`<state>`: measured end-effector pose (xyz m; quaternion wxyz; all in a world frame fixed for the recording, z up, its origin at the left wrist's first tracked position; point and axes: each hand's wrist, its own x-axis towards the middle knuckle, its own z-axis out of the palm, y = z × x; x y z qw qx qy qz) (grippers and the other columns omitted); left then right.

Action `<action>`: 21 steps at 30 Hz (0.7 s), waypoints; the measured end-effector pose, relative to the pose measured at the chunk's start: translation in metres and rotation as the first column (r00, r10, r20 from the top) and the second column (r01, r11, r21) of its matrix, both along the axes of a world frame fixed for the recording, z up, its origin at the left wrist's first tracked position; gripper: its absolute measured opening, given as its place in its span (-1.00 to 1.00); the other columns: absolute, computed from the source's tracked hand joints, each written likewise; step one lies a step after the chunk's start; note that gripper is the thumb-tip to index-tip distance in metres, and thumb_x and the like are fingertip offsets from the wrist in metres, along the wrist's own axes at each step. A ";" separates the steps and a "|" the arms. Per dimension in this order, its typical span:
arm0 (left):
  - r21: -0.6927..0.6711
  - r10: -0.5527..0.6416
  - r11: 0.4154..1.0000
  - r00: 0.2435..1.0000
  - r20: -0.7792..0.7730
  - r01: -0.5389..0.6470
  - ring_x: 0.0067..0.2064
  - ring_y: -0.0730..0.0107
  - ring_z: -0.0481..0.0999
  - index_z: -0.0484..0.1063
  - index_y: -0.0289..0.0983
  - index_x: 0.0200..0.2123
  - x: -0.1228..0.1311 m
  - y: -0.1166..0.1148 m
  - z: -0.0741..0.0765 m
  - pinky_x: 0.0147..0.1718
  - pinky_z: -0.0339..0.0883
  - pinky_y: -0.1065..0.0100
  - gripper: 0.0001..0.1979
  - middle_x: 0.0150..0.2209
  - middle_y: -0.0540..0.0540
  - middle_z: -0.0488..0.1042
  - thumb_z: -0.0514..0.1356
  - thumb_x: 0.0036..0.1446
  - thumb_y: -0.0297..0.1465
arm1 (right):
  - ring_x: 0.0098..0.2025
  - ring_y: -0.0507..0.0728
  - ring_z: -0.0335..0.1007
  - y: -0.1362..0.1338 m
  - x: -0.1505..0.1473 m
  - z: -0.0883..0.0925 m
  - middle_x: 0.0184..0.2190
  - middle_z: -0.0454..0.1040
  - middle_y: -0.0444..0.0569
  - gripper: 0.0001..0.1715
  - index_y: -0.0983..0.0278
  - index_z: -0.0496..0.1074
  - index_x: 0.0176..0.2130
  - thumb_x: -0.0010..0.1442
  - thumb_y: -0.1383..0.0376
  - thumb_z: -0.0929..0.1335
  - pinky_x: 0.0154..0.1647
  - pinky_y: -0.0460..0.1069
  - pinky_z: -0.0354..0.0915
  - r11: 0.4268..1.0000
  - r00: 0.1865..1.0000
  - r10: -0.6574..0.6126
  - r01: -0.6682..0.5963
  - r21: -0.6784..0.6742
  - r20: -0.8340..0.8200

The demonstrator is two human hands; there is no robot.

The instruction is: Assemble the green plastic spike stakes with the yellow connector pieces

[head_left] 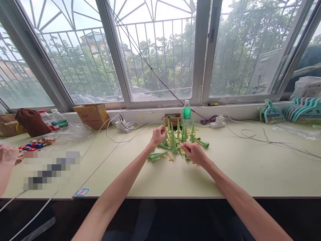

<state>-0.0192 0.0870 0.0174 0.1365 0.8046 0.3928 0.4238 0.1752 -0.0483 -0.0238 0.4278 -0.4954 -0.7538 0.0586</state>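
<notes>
Green pointed plastic spikes [175, 144], some upright on their wide ends and others lying down, form a cluster on the pale table. They look like plant watering spikes. Small yellow valve-like pieces [171, 158] are scattered among them. At the cluster's left side, my left hand [157, 136] has its fingers pinched together beside the upright spikes. My right hand [194, 153] is closed at the front right of the cluster, thumb and forefinger together by a yellow piece. What either hand holds is too small or hidden to make out. A lying spike [157, 157] is in front of my left hand.
Behind the cluster stand a small cardboard box [172, 119] and a green-labelled bottle [187, 110]. Power strips [124, 125] and loose cables line the window side. Teal hangers [304, 108] are far right. At left, another person's hand [8, 155] is near red and blue beads [31, 146].
</notes>
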 end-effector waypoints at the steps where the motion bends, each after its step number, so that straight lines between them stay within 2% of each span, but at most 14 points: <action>1: -0.009 0.000 1.000 1.000 0.003 0.000 -0.51 0.44 0.37 0.29 -0.25 -0.45 0.000 0.000 -0.001 -0.48 0.19 0.40 -0.82 -0.48 -0.03 0.47 0.12 0.14 -0.29 | -0.60 -0.01 -0.13 0.000 0.000 0.000 -0.68 0.00 -0.22 -0.57 0.24 0.06 -0.54 0.33 0.17 0.17 -0.54 -0.09 -0.09 1.000 1.000 -0.002 0.002 0.000 -0.001; 10: -0.080 -0.037 0.996 0.999 0.032 0.039 -0.60 0.48 0.33 0.24 -0.24 -0.47 -0.004 -0.003 -0.003 -0.55 0.19 0.40 -0.82 -0.54 0.03 0.41 0.12 0.12 -0.29 | -0.59 -0.02 -0.13 0.001 0.004 -0.004 -0.67 0.03 -0.23 -0.58 0.24 0.06 -0.53 0.33 0.18 0.17 -0.52 -0.09 -0.07 1.000 1.000 0.004 -0.004 0.005 -0.013; 13: -0.116 -0.070 0.990 0.996 0.055 0.076 -0.63 0.49 0.35 0.25 -0.24 -0.46 -0.006 -0.006 -0.002 -0.55 0.23 0.39 -0.84 -0.56 0.05 0.40 0.13 0.11 -0.31 | -0.59 -0.01 -0.13 0.001 0.005 -0.005 -0.66 0.03 -0.23 -0.58 0.24 0.06 -0.54 0.33 0.18 0.16 -0.52 -0.09 -0.07 1.000 1.000 0.002 -0.002 0.001 -0.018; 17: -0.118 -0.062 0.991 0.996 0.057 0.069 -0.64 0.49 0.37 0.27 -0.25 -0.48 -0.007 -0.008 0.000 -0.51 0.29 0.38 -0.82 -0.60 0.06 0.39 0.17 0.09 -0.32 | -0.59 -0.01 -0.13 0.001 0.005 -0.005 -0.66 0.02 -0.23 -0.58 0.24 0.06 -0.53 0.33 0.17 0.16 -0.52 -0.09 -0.07 1.000 1.000 0.009 -0.009 -0.010 -0.022; 21: -0.130 -0.061 0.989 0.995 0.083 0.072 -0.63 0.50 0.39 0.35 -0.27 -0.41 -0.009 -0.010 0.000 -0.56 0.31 0.40 -0.79 -0.51 0.00 0.47 0.22 0.08 -0.24 | -0.60 -0.02 -0.14 0.001 0.004 -0.005 -0.67 0.02 -0.23 -0.57 0.24 0.06 -0.54 0.33 0.16 0.16 -0.52 -0.08 -0.08 1.000 1.000 0.008 -0.008 -0.013 -0.021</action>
